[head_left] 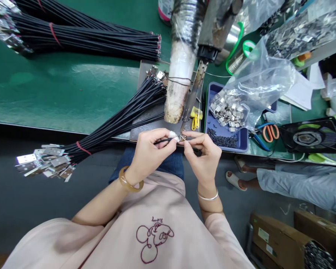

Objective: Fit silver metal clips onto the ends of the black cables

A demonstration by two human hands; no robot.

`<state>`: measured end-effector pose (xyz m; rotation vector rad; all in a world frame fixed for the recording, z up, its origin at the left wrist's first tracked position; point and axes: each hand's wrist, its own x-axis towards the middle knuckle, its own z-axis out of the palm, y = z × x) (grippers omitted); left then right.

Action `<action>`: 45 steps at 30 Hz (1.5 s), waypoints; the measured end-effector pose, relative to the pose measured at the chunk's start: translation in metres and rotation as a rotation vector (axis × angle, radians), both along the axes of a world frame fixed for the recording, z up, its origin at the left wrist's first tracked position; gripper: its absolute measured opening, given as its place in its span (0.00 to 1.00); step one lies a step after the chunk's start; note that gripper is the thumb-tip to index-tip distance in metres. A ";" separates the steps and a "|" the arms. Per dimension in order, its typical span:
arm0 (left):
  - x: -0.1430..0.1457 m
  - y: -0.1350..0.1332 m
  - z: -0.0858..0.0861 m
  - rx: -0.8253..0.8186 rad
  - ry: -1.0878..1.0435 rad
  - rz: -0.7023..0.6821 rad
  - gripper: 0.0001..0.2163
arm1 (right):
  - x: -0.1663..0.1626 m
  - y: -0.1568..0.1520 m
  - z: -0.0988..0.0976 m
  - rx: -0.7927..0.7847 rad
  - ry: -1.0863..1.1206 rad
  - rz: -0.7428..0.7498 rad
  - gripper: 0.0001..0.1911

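My left hand (156,145) pinches the end of a black cable (161,141), with white wraps on the fingertips. Close against it, my right hand (203,151) has thumb and fingers closed at a small metal connector (182,138) on the cable's end. The fingers hide part of the connector. Just above my hands are the soldering iron (194,87) and a white, foil-wrapped tube (178,82) with a scorched mouth. A bundle of black cables (114,116) tied with a red band lies to the left, its metal plugs (49,162) hanging past the table edge.
A blue tray (243,140) holds metal connector shells (229,110) and small black pieces. Pliers (270,131), a fan (310,135) and solder spools (240,56) stand right. More tied cables (86,33) lie at the back left. Another person's legs (296,185) show beside cardboard boxes (280,239).
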<state>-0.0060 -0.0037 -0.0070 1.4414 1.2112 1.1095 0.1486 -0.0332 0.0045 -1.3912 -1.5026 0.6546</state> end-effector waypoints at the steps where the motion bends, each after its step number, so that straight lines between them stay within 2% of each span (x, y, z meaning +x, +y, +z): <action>1: 0.001 0.000 0.000 0.006 0.001 0.005 0.05 | 0.000 0.001 0.000 -0.005 0.010 0.005 0.04; 16: 0.004 0.002 0.009 0.109 -0.002 0.051 0.05 | 0.003 0.010 0.010 -0.031 0.010 0.062 0.03; 26: 0.003 0.001 0.007 -0.034 -0.023 -0.015 0.07 | 0.009 0.006 0.015 -0.070 -0.001 0.130 0.06; 33: 0.002 0.000 0.009 -0.004 -0.001 -0.059 0.07 | 0.009 0.001 0.014 -0.026 -0.101 0.107 0.04; 35: 0.000 -0.003 0.008 0.020 0.014 -0.108 0.06 | 0.013 -0.005 0.013 0.025 -0.136 0.040 0.02; 36: -0.002 -0.004 0.007 0.035 0.027 -0.146 0.06 | 0.015 -0.008 0.013 0.101 -0.166 -0.026 0.02; 39: -0.009 -0.010 0.000 0.078 0.119 -0.319 0.05 | 0.025 -0.015 0.016 0.472 -0.212 -0.357 0.01; 41: -0.013 -0.014 -0.006 0.092 0.179 -0.412 0.05 | 0.033 -0.014 0.020 0.597 -0.177 -0.544 0.03; 43: -0.016 -0.016 -0.010 0.076 0.159 -0.424 0.05 | 0.046 -0.009 0.023 0.484 -0.170 -0.589 0.05; 45: -0.019 -0.017 -0.012 0.062 0.075 -0.364 0.04 | 0.063 -0.001 0.022 0.227 -0.237 -0.514 0.06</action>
